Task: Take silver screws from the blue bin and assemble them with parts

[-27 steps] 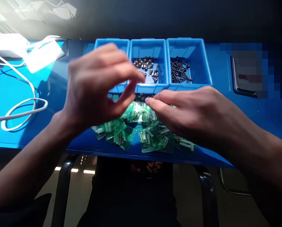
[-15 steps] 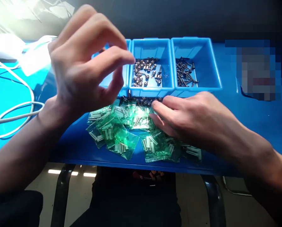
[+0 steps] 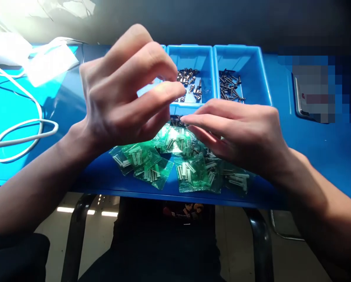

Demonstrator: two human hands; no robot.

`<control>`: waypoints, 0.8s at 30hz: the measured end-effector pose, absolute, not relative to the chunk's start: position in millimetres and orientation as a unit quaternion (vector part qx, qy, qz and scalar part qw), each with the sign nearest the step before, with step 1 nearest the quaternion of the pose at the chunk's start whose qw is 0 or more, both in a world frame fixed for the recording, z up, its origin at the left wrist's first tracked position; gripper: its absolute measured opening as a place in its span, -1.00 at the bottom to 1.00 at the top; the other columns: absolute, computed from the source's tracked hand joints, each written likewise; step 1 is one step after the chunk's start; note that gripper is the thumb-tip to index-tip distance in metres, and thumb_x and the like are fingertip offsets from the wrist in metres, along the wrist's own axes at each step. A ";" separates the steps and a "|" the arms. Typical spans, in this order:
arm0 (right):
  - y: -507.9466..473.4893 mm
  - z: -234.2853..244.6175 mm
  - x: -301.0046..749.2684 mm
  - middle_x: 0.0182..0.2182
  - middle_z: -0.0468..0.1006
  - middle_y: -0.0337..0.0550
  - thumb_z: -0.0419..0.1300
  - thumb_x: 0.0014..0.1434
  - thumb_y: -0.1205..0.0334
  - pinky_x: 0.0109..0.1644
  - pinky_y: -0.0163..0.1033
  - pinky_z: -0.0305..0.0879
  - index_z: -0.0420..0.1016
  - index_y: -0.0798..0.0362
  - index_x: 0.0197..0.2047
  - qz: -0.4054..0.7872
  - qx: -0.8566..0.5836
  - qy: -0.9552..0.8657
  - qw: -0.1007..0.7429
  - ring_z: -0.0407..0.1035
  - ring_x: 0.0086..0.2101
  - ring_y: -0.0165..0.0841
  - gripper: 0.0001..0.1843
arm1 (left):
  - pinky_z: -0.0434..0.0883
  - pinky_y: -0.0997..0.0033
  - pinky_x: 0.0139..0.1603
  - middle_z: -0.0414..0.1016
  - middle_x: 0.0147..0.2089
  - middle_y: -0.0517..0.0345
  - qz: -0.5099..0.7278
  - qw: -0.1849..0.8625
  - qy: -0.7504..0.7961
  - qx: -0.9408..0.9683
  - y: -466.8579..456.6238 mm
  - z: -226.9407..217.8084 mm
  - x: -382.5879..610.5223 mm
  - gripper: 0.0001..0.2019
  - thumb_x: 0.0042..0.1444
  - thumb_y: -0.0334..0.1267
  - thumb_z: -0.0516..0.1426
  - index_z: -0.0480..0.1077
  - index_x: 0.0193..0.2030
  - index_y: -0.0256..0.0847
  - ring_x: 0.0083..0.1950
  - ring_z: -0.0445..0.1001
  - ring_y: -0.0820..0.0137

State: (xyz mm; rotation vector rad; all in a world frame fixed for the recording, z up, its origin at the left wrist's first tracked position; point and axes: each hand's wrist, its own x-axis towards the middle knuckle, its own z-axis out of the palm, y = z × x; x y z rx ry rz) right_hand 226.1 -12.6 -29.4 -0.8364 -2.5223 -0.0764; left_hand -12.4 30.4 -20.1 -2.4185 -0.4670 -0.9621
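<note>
My left hand (image 3: 125,90) is raised above the blue table, fingers curled toward the thumb, with nothing seen in it. It covers most of the left blue bin (image 3: 150,87). My right hand (image 3: 240,133) lies low over a heap of green transparent bags (image 3: 190,172) holding small metal pins. Its fingertips reach a row of loose dark screws (image 3: 175,119) in front of the bins; whether they pinch one is hidden. The middle bin (image 3: 190,53) holds silvery screws and the right bin (image 3: 252,58) holds dark screws.
A white cable (image 3: 22,129) loops on the table at left, with a white flat object (image 3: 50,62) behind it. A dark flat device (image 3: 300,102), partly pixelated, lies at right. The table's front edge (image 3: 134,192) runs just below the bags.
My left hand rose up and to the left, then came back toward the middle bin. My right hand lifted a little off the bags and its fingertips moved to the loose screws.
</note>
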 end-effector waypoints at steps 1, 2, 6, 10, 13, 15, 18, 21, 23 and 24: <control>-13.7 -28.9 225.3 -0.17 0.57 -0.14 0.16 0.25 0.36 -0.25 -0.29 0.35 0.48 0.07 0.05 -0.008 -0.301 -0.911 0.281 0.43 -0.23 -0.43 -0.70 | 0.42 0.29 -0.24 0.51 -0.16 0.05 -0.364 0.240 -0.157 -0.886 29.1 -18.5 -10.9 -0.71 0.05 -0.31 0.13 0.47 -0.06 -0.20 -0.16 0.48 0.29; -15.1 -28.3 224.6 -0.16 0.57 -0.13 0.19 0.23 0.38 -0.20 -0.29 0.38 0.48 0.09 0.05 0.018 -0.299 -0.897 0.325 0.43 -0.20 -0.43 -0.69 | 0.43 0.25 -0.24 0.52 -0.20 0.01 -0.375 0.230 -0.146 -0.886 27.5 -17.1 -9.0 -0.71 0.06 -0.26 0.14 0.48 -0.07 -0.23 -0.18 0.49 0.27; -22.4 -25.1 223.7 -0.20 0.59 -0.14 0.25 0.15 0.41 -0.12 -0.23 0.46 0.51 0.11 0.00 0.109 -0.344 -0.831 0.423 0.48 -0.17 -0.35 -0.69 | 0.49 0.20 -0.14 0.52 -0.14 -0.10 -0.359 0.173 -0.150 -0.905 18.0 -16.5 -0.3 -0.55 0.11 -0.09 0.18 0.41 0.04 -0.39 -0.14 0.52 0.24; -30.1 -18.9 222.1 -0.08 0.57 -0.07 0.21 0.21 0.32 -0.11 -0.15 0.51 0.49 0.05 0.02 0.176 -0.406 -0.794 0.416 0.49 -0.11 -0.22 -0.70 | 0.50 0.35 0.04 0.52 -0.02 -0.09 -0.353 0.149 -0.173 -0.907 8.4 -17.5 2.7 -0.56 0.19 -0.23 0.16 0.31 0.14 -0.45 0.01 0.52 0.37; -32.4 -15.0 217.7 -0.11 0.58 -0.08 0.21 0.22 0.29 -0.10 -0.10 0.53 0.49 0.04 -0.02 0.200 -0.419 -0.762 0.451 0.51 -0.14 -0.23 -0.76 | 0.50 0.38 0.06 0.56 -0.08 -0.07 -0.367 0.135 -0.186 -0.901 6.0 -16.1 1.3 -0.60 0.15 -0.25 0.22 0.36 0.07 -0.45 -0.03 0.54 0.38; -31.8 -13.7 215.1 -0.14 0.58 -0.08 0.22 0.22 0.25 -0.07 -0.09 0.53 0.49 0.05 -0.04 0.209 -0.416 -0.750 0.469 0.51 -0.14 -0.23 -0.78 | 0.51 0.39 0.02 0.57 -0.13 -0.03 -0.376 0.129 -0.193 -0.897 7.4 -16.1 0.7 -0.66 0.13 -0.25 0.24 0.42 0.00 -0.39 -0.08 0.55 0.38; -29.4 -13.1 213.3 -0.15 0.57 -0.06 0.22 0.23 0.24 -0.07 -0.10 0.52 0.49 0.07 -0.08 0.206 -0.408 -0.747 0.482 0.50 -0.14 -0.26 -0.81 | 0.51 0.43 -0.10 0.58 -0.21 0.05 -0.397 0.128 -0.202 -0.886 11.2 -19.1 1.5 -0.81 0.14 -0.26 0.23 0.47 -0.13 -0.28 -0.19 0.57 0.41; -28.1 -13.9 212.7 -0.18 0.56 -0.10 0.22 0.22 0.28 -0.14 -0.16 0.51 0.49 0.07 -0.12 0.193 -0.390 -0.759 0.484 0.49 -0.19 -0.32 -0.85 | 0.51 0.46 -0.15 0.58 -0.27 0.08 -0.417 0.133 -0.188 -0.879 11.6 -23.1 2.4 -0.84 0.10 -0.31 0.25 0.49 -0.17 -0.27 -0.23 0.57 0.43; -28.3 -15.9 211.7 -0.20 0.57 -0.14 0.22 0.21 0.30 -0.15 -0.18 0.50 0.48 0.06 -0.14 0.195 -0.384 -0.767 0.475 0.49 -0.21 -0.35 -0.87 | 0.52 0.50 -0.14 0.59 -0.27 0.14 -0.411 0.147 -0.181 -0.881 9.0 -24.3 1.9 -0.84 0.12 -0.31 0.23 0.48 -0.14 -0.24 -0.21 0.57 0.46; -28.5 -17.3 210.9 -0.20 0.57 -0.15 0.22 0.21 0.30 -0.14 -0.18 0.50 0.47 0.06 -0.15 0.198 -0.387 -0.764 0.478 0.49 -0.21 -0.36 -0.88 | 0.52 0.52 -0.12 0.58 -0.24 0.18 -0.401 0.151 -0.185 -0.884 7.5 -24.4 1.3 -0.83 0.16 -0.29 0.20 0.47 -0.11 -0.22 -0.19 0.57 0.48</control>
